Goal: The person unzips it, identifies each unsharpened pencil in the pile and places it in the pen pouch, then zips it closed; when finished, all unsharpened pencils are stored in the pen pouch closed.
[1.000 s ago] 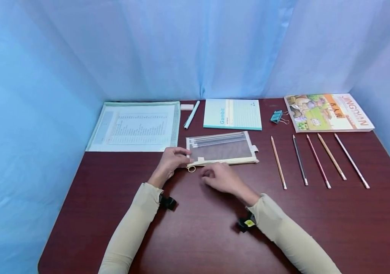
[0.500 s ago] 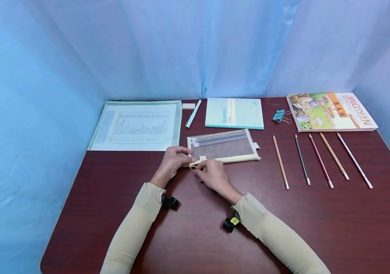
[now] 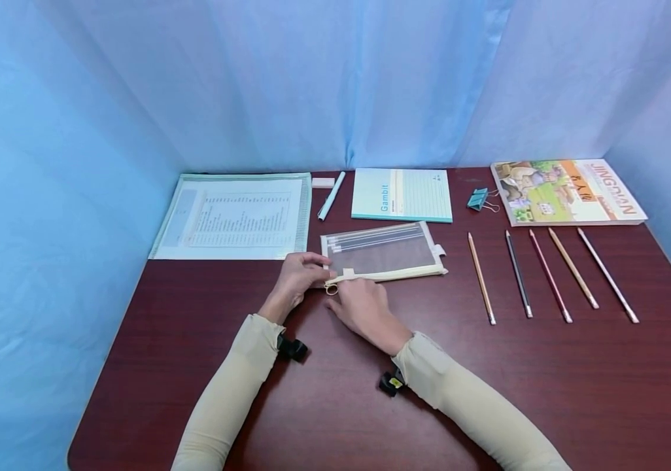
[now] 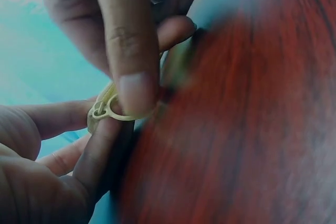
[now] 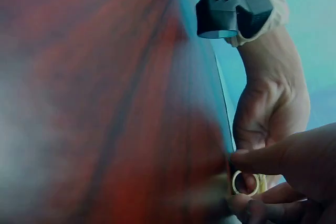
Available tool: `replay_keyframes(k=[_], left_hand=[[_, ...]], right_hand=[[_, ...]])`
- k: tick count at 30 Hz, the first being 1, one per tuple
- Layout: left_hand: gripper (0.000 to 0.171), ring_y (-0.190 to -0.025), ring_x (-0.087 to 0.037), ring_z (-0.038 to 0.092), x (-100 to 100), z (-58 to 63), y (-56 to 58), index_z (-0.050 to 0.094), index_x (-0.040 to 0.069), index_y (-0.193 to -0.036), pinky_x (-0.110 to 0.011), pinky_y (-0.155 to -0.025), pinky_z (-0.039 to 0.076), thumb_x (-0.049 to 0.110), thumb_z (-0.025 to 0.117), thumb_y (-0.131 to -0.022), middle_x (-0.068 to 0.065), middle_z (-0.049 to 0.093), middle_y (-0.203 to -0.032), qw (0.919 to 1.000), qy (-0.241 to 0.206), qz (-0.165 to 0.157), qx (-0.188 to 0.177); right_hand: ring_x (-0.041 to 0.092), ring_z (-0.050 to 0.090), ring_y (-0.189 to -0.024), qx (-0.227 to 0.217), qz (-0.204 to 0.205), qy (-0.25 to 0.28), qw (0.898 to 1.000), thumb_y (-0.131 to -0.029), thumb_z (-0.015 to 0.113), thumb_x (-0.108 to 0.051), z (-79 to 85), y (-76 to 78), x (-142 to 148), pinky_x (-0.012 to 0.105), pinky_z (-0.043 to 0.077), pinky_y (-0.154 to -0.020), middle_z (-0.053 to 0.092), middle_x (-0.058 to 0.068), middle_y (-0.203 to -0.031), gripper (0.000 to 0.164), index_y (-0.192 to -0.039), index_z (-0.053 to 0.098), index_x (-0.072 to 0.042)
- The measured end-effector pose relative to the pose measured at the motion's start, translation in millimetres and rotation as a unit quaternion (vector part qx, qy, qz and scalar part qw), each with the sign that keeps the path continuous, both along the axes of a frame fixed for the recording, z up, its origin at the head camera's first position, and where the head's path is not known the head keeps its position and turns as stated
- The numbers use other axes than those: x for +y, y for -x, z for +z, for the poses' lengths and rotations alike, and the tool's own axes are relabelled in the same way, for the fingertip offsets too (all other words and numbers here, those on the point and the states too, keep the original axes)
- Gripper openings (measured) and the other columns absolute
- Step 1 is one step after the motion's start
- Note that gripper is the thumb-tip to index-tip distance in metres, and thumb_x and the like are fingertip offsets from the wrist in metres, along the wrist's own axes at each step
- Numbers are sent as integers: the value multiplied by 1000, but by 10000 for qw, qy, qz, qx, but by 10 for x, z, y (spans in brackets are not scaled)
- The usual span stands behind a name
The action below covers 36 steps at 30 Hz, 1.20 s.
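A clear mesh pencil pouch [image 3: 379,255] with a cream zipper edge lies flat, several white-ended pencils inside it. My left hand [image 3: 295,280] pinches its left end, beside the zipper's round ring pull [image 3: 331,288]. My right hand [image 3: 361,311] is close by, its thumb and fingertips spread on either side of the ring in the right wrist view. From the left wrist, the right thumb [image 4: 134,90] overlaps the ring, and the left fingertips [image 4: 102,135] sit just under it. In the head view the right fingertips are hidden behind that hand.
Several loose pencils [image 3: 515,275] lie in a row on the right of the dark red table [image 3: 335,405]. Along the back are a document sleeve [image 3: 235,216], an eraser [image 3: 322,183], a pen [image 3: 331,196], a notebook [image 3: 401,195], a binder clip [image 3: 479,199] and a book [image 3: 567,191].
My right hand has moved left to the ring pull, then its thumb has drawn apart from the fingers. The left hand has stayed on the pouch's end.
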<state>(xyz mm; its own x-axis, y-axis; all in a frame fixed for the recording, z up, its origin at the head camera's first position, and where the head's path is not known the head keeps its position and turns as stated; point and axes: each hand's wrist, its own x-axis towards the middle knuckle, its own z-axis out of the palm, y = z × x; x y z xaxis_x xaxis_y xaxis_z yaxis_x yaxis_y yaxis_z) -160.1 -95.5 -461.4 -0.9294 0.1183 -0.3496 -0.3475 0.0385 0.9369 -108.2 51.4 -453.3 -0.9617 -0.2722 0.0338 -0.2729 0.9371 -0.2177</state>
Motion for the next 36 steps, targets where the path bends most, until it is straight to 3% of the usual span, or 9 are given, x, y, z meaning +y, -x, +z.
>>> replay_keyframes(k=[5, 11, 16, 20, 23, 26, 29, 32, 36], left_hand=[[31, -57, -6, 67, 17, 15, -8, 66, -11, -113, -19, -58, 60, -6, 72, -83, 4, 67, -62, 9999, 72, 43, -81], [31, -57, -5, 67, 20, -2, -6, 65, -13, -114, -19, -56, 59, -7, 69, -84, 5, 67, -63, 9999, 10, 117, -60], [31, -56, -5, 67, 24, 6, -16, 64, -13, -114, -19, -57, 60, -8, 69, -84, 3, 67, -63, 9999, -72, 88, -48], [31, -56, -5, 66, 21, 10, -20, 65, -13, -113, -20, -57, 60, -7, 72, -83, 3, 66, -62, 10000, 23, 46, 31], [31, -56, -6, 66, 5, 6, -14, 65, -12, -113, -20, -58, 59, -6, 72, -83, 4, 66, -61, 9999, 85, 24, 87], [31, -55, -6, 65, -11, -4, -5, 66, -10, -113, -19, -57, 58, -6, 72, -83, 4, 65, -61, 9999, 133, -22, 103], [32, -54, -4, 62, -27, -34, 8, 66, -11, -112, -18, -56, 55, -5, 74, -82, 5, 65, -60, 9997, 149, -110, 170], [33, -54, -4, 61, -33, -49, 19, 66, -11, -112, -17, -56, 55, -6, 74, -81, 6, 65, -59, 9995, 127, -181, 207], [34, -57, -5, 63, -39, -47, 26, 66, -11, -114, -18, -58, 57, -6, 74, -81, 6, 66, -61, 9994, 124, -229, 245]], right_hand=[[29, 69, -64, -74, 19, -330, 9994, -88, 70, -52, 47, 27, -74, 41, 54, -48, 73, 11, -76, 37, -90, 74, -15], [29, 70, -64, 121, 169, -604, 9980, -92, 66, -37, 47, 50, -128, 40, 54, -46, 72, 10, -74, 25, -96, 70, -13], [29, 68, -62, -75, 107, -580, 9982, -91, 61, -26, 71, 30, -121, 41, 53, -46, 70, 11, -73, 20, -81, 68, -12], [29, 68, -61, 192, 225, -230, 9993, -94, 60, -23, 89, -1, -35, 41, 53, -45, 70, 10, -70, 24, -74, 68, -12], [22, 66, -60, 95, 397, 634, 9972, -94, 64, -22, 78, 25, 51, 35, 52, -47, 71, 4, -69, 17, -81, 73, -15], [14, 63, -55, -931, 524, 1998, 9740, -95, 66, -21, 52, 92, 150, 28, 51, -49, 70, 2, -67, 16, -85, 75, -13], [10, 61, -52, -2128, 256, 3195, 9230, -97, 63, -20, 19, 162, 246, 24, 52, -49, 69, 5, -66, 21, -86, 73, -5], [9, 61, -55, -2691, -237, 3885, 8810, -97, 63, -20, -11, 201, 328, 25, 54, -49, 69, 5, -68, 23, -91, 72, 0], [7, 58, -53, -2724, -693, 4208, 8625, -96, 64, -19, -34, 228, 456, 24, 51, -47, 66, -1, -63, 24, -97, 72, 3]])
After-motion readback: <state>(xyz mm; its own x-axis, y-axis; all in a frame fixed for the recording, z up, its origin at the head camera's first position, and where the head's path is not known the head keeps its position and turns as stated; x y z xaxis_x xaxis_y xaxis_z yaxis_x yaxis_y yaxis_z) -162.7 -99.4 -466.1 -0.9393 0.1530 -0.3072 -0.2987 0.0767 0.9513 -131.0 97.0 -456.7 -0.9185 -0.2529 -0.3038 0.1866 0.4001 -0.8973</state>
